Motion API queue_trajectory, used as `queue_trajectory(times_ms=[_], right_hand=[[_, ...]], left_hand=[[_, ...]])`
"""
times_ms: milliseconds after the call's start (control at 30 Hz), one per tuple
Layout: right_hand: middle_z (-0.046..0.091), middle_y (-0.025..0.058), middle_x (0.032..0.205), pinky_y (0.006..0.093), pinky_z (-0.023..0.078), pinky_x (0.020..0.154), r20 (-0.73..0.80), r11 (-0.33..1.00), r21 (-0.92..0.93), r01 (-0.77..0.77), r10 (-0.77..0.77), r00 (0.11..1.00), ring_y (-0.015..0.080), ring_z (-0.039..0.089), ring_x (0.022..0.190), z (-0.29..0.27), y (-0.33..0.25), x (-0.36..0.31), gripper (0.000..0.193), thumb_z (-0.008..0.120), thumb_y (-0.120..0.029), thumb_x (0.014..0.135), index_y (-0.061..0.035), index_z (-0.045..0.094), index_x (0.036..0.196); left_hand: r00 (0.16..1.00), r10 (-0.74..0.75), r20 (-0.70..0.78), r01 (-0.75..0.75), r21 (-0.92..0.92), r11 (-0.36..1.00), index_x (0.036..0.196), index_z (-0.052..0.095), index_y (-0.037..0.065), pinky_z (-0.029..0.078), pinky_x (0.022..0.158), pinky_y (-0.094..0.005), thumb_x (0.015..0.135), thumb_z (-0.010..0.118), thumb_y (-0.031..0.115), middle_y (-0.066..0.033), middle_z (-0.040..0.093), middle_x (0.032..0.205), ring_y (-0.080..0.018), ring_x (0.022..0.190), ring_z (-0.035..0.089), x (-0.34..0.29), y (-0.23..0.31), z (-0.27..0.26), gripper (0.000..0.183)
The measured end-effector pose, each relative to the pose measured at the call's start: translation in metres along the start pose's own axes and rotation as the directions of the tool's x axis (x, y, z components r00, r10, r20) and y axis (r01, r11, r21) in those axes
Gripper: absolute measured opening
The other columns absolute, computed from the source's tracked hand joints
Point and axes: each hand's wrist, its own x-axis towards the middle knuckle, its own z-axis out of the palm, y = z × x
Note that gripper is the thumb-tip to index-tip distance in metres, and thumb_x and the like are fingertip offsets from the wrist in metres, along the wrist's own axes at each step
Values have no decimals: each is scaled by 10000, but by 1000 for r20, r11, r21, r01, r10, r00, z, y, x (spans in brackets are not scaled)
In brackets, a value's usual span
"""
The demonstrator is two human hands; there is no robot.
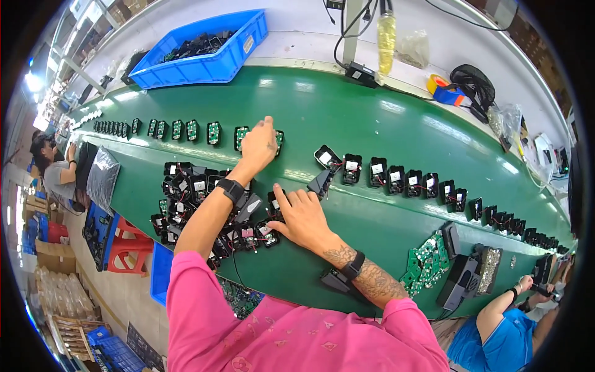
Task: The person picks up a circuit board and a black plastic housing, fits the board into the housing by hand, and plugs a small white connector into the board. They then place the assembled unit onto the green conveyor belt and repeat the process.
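My left hand (259, 147) reaches over the green belt, its fingers closed around a black plastic housing with a green circuit board (279, 142), which it partly covers. Another such housing (241, 137) sits just to the left of that hand. My right hand (304, 217) hovers lower down with thumb and fingers spread, holding nothing I can see. Under and beside its thumb lie black housings with red wires (249, 234), part of a heap between my arms. A loose black cover (320, 183) rests beyond the right hand, against an opened housing (326, 157).
Housings with white parts (378, 172) line the belt to the right; board-fitted ones (177, 130) run left. A blue crate (235, 62) holds black parts at the back. Green circuit boards (427, 263) are piled at right near a black device (458, 282). Co-workers sit at both ends.
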Motion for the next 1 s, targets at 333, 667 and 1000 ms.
queue_trajectory(times_ms=[333, 667, 1000], right_hand=[[535, 120, 1146, 435, 464, 828, -135, 971, -68, -229, 218, 967, 314, 508, 1028, -24, 51, -21, 585, 793, -188, 756, -68, 558, 1278], [601, 105, 865, 423, 498, 733, -271, 969, 12, -248, 242, 932, 301, 594, 849, -26, 53, -35, 191, 716, -137, 829, -31, 626, 960], [658, 146, 878, 436, 523, 748, -147, 907, 235, -349, 388, 910, 345, 644, 832, -58, 27, -134, 176, 704, -163, 868, -22, 649, 957]], left_hand=[[740, 488, 463, -514, -78, 854, 1227, 613, 71, 464, 953, -488, 790, 752, 443, -163, 621, 1227, -378, 1169, 565, -107, 51, -70, 590], [769, 447, 458, -551, 118, 826, 1248, 573, 76, 434, 969, -500, 814, 734, 247, -156, 651, 1053, -341, 1015, 631, -115, 41, -71, 494], [775, 519, 360, -575, 63, 816, 1502, 340, 73, 424, 1057, -533, 604, 848, 595, -219, 401, 1460, -454, 1384, 348, -42, 109, -3, 1156]])
